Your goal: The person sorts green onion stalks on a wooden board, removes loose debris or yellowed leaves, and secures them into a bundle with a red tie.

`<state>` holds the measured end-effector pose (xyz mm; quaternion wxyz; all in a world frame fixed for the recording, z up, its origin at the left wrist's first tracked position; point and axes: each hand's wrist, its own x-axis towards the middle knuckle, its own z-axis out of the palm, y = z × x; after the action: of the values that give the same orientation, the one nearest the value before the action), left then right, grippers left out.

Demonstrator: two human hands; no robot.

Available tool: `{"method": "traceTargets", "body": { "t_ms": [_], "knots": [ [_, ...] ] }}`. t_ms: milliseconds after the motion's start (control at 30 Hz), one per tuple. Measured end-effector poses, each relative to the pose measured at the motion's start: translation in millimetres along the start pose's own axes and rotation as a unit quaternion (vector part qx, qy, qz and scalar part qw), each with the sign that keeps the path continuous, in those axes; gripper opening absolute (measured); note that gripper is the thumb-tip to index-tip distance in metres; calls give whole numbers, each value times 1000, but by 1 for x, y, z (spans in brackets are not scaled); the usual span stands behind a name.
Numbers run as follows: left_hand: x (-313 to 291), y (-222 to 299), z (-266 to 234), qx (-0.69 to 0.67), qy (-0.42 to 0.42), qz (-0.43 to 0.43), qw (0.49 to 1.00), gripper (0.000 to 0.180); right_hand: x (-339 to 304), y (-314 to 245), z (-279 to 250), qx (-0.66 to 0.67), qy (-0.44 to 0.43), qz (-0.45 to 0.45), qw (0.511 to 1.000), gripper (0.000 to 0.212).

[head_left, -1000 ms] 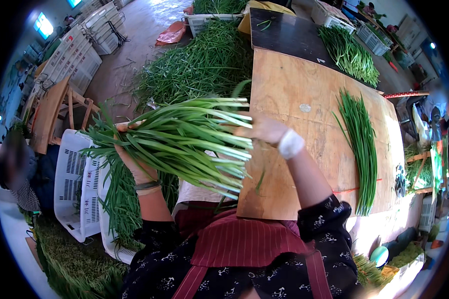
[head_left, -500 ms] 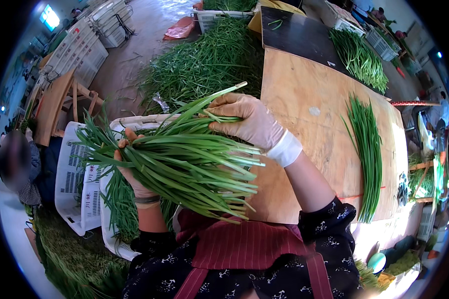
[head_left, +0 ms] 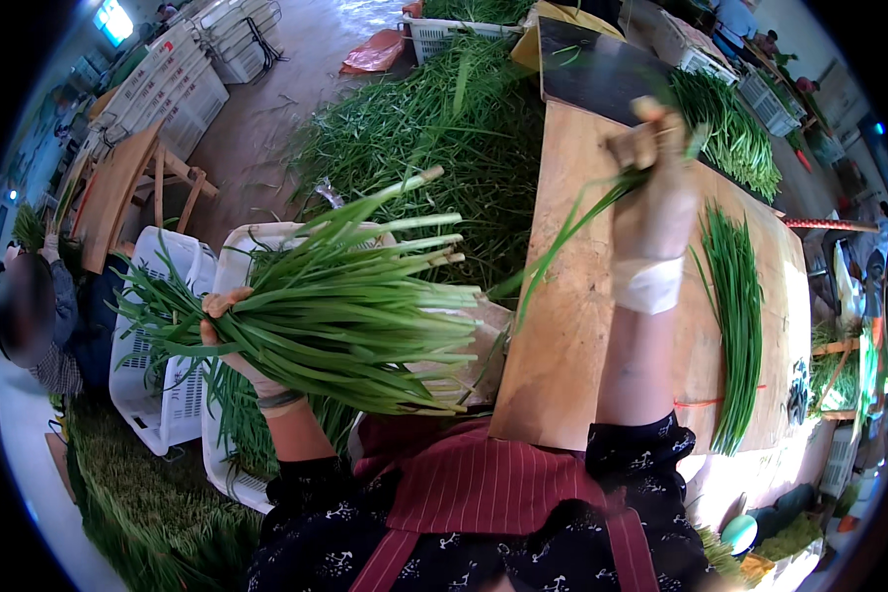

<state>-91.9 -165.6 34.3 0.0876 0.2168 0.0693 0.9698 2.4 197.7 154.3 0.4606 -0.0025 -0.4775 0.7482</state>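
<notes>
My left hand (head_left: 224, 303) is wrapped round a thick bunch of garlic chives (head_left: 355, 311), the pale cut stem ends pointing right and the leafy tips left. My right hand (head_left: 667, 163), in a pale glove with a white cuff, is smeared by motion above the wooden board. A few loose chive blades (head_left: 565, 235) trail down and left from its fingers. To the right of that hand a neat bundle of chives (head_left: 730, 326) lies lengthwise on the board (head_left: 572, 335), across a thin red tie.
Below the held bunch stands a white plastic crate (head_left: 217, 449) with chives inside. A large heap of loose greens (head_left: 414, 128) covers the floor ahead. More chives (head_left: 725, 128) lie on the black board (head_left: 597, 74) at far right. Another person (head_left: 54, 326) is at the left.
My right hand has swung away from the bunch, to the right and farther off, carrying a few chive blades. My left hand still holds the bunch, slightly farther left.
</notes>
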Motion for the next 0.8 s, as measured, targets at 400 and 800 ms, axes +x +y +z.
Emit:
{"method": "traceTargets", "body": {
  "t_ms": [400,800],
  "knots": [
    [5,-6,8,74,38,66,994,9,-44,51,45,-352,-461,258,772,37],
    [4,3,11,-31,14,15,999,18,-29,65,22,58,-123,236,962,18]
  ]
}}
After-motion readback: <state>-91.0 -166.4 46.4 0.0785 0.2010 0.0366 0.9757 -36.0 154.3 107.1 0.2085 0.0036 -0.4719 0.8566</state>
